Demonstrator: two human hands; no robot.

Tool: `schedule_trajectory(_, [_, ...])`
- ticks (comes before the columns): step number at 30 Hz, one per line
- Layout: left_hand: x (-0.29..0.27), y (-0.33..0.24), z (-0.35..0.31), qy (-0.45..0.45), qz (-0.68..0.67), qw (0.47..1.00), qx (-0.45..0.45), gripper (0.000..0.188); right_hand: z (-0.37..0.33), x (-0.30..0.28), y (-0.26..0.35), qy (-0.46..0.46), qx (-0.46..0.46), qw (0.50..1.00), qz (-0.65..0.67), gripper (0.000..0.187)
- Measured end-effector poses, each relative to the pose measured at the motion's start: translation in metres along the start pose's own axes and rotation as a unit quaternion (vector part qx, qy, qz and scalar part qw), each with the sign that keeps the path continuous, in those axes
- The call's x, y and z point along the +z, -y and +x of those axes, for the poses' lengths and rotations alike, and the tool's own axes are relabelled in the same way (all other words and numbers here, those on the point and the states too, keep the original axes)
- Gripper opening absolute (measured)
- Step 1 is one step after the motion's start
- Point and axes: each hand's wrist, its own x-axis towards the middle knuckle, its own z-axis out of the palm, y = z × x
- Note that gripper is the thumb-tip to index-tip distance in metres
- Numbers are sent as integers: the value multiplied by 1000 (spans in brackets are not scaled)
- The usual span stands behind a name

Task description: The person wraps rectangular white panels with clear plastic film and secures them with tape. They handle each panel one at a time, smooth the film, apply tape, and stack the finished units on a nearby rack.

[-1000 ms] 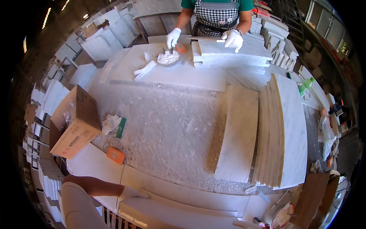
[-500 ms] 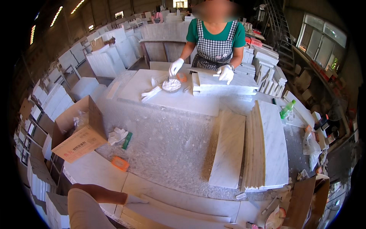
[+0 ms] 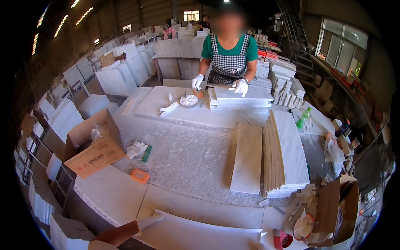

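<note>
My left hand [image 3: 151,221], in a white glove, comes in from the lower left. It lies at the left end of a long white marble slab [image 3: 200,235] in front of me, fingers stretched along the slab's upper corner. At the lower edge, a pale blurred shape [image 3: 255,244] over the slab's right part looks like my gloved right hand; its fingers cannot be made out. Right of the slab are a red ring-shaped tool or tape holder [image 3: 283,239] and a round tub of pale paste [image 3: 303,227] with a tool in it.
Across the dusty worktable [image 3: 187,160] stands a co-worker in white gloves beside a bowl of white paste [image 3: 188,100] and stacked slabs [image 3: 239,100]. More slabs [image 3: 287,154] stand at right. Cardboard boxes [image 3: 98,158] flank both sides; an orange block [image 3: 140,176] lies nearer.
The whole view has shifted and tilted slightly. My left hand remains at the slab's left end, and more of the slab and the red tool show. The co-worker's hands have moved a little.
</note>
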Motion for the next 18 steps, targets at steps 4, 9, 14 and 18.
schedule_trajectory(4, [-25, 0, -7, -72, 109, 972, 194, 19, -9, 6, 17, -1, -120, 992, -32, 54])
schedule_trajectory(9, [-72, 1, -1, -139, 144, 923, 328, 26, 5, -7, 37, 83, -150, 975, -139, 63])
schedule_trajectory(14, [-87, 19, -23, -178, 165, 937, 251, 34, -7, 9, 18, 35, -229, 971, -58, 56])
schedule_trajectory(18, [-78, 30, -49, -186, 195, 945, 186, 41, -8, 8, -6, 4, -218, 975, -35, 53])
